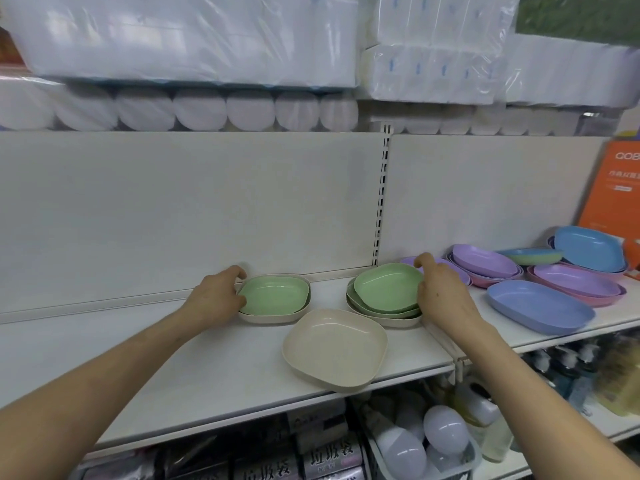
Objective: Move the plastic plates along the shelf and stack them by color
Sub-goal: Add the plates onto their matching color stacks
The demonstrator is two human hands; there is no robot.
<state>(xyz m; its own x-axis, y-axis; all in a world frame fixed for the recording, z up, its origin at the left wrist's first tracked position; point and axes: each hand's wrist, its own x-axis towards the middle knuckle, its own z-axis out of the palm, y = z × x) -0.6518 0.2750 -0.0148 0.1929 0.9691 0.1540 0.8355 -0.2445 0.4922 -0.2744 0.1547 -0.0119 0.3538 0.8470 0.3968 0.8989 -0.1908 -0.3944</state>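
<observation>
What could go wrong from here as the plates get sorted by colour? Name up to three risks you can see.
1. The lone beige plate lies right at the shelf front edge; a passing forearm could knock it off.
2. The right stack, gripped by the right hand, sits askew; its green plates may slide apart if moved.
3. The left stack, held by the left hand, has beige under green; shifting it whole keeps colours mixed.

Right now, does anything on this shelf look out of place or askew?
Yes. The lone beige plate sits at the front lip of the shelf, apparently overhanging. The green stack gripped by the right hand is fanned unevenly on the beige base plate. Farther right, the mixed-colour plates are unsorted.
</observation>
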